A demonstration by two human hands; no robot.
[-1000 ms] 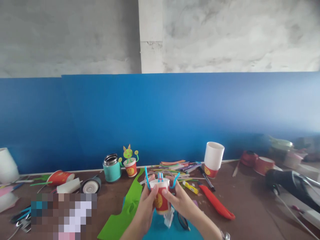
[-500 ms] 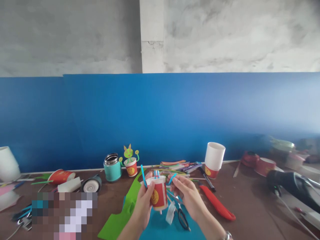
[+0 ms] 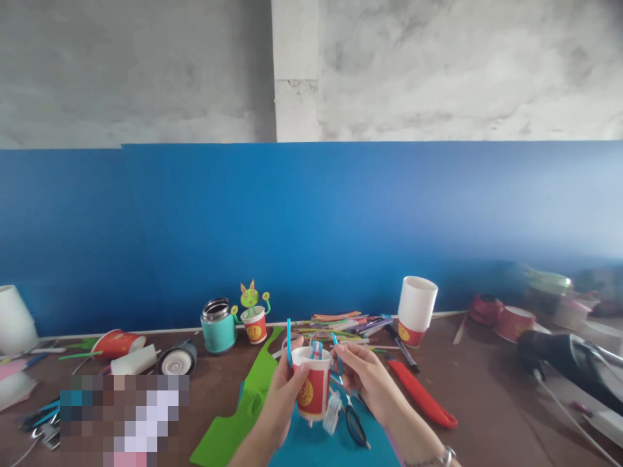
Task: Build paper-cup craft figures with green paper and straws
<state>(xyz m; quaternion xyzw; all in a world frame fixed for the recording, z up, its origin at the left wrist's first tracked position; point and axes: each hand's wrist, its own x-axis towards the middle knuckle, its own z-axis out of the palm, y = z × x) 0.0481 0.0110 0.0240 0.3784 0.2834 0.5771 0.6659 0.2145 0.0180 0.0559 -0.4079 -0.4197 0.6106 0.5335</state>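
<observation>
My left hand (image 3: pixel 283 383) is wrapped round a red and white paper cup (image 3: pixel 317 389), held above the table. Striped blue, red and white straw pieces (image 3: pixel 317 350) show inside its mouth, and a short tip pokes out below its base. On the cup's left side a thin blue strip (image 3: pixel 289 340) stands up. My right hand (image 3: pixel 360 370) pinches a second, bent blue strip (image 3: pixel 335 353) against the right side of the rim. Beneath the hands lie scissors (image 3: pixel 357 427) with dark handles and a clear, crumpled-looking piece (image 3: pixel 332 414), possibly tape.
Blue sheet (image 3: pixel 311 447) and green sheet (image 3: pixel 228 428) lie under and left of the hands. Behind stand a cat-figure cup (image 3: pixel 254 327), a teal jar (image 3: pixel 219 331), loose straws (image 3: pixel 341 321) and stacked cups (image 3: pixel 417 305). A red-handled tool (image 3: pixel 422 394) and black glue gun (image 3: pixel 564 366) are at right.
The cup has shifted slightly right and tipped so its mouth shows more. My right hand has brought the blue strip from beside the cup to its right side.
</observation>
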